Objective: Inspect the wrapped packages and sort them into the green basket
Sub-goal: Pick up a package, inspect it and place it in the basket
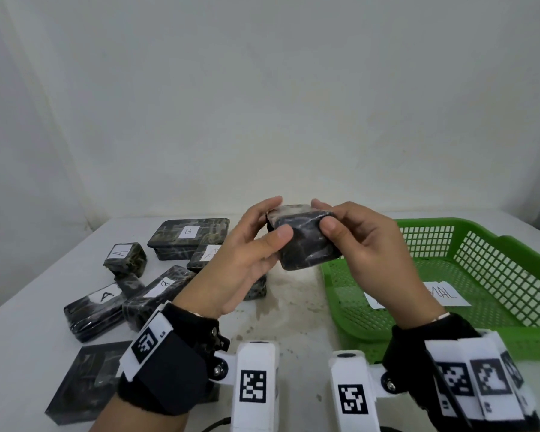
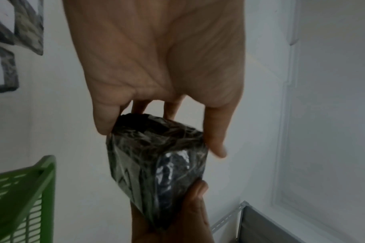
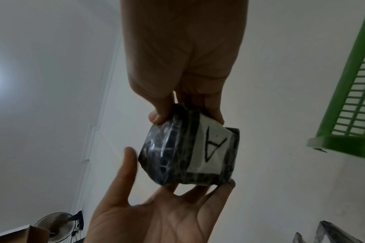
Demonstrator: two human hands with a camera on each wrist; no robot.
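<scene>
Glossy film-wrapped package [image 1: 303, 236], paper label [image 3: 210, 149]; green plastic lattice basket [image 1: 493, 260].

My left hand [image 2: 156, 62] pinches the top end of a dark wrapped package [image 2: 156, 161]; my right hand [image 2: 188, 218] grips its lower end, the green basket [image 2: 32, 189] off to one side.

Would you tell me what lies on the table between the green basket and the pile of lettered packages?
In the head view that stretch of table between the green basket and the lettered packages is bare, only stained.
</scene>
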